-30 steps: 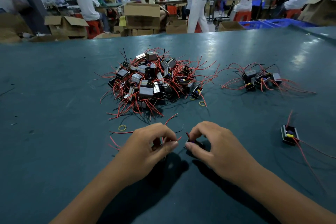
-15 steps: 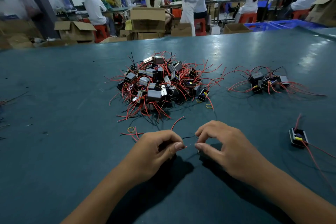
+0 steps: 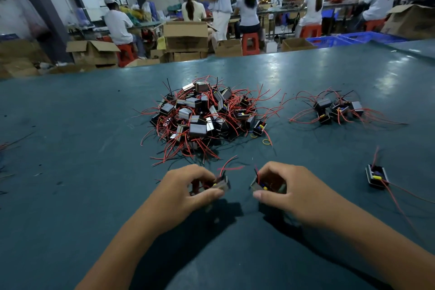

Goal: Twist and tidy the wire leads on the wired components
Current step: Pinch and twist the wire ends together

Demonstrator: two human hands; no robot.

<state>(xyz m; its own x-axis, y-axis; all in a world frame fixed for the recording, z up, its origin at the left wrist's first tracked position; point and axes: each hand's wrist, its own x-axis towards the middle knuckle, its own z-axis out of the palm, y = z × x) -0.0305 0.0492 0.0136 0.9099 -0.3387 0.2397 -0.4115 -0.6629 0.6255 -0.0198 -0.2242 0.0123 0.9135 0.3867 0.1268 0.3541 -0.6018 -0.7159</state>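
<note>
A: What is lying on the teal table [image 3: 70, 172]?

B: A big pile of parts [image 3: 202, 113] with red wires is sitting mid-table, a smaller bunch [image 3: 336, 108] to its right, one loose part [image 3: 376, 175] nearer.

A: And the hands?

B: The left hand [image 3: 186, 187] is gripping one part [image 3: 222, 183], the right hand [image 3: 289, 192] another [image 3: 260, 186], low over the table.

A: The room?

B: Workers [image 3: 117, 23] are sitting on red stools [image 3: 250, 42] among cardboard boxes [image 3: 186, 35].

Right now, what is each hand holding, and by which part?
Each grips one small wired component by its body: the left hand holds one, the right hand another. Thumb below, fingers curled over the top; red leads stick up free.
</note>
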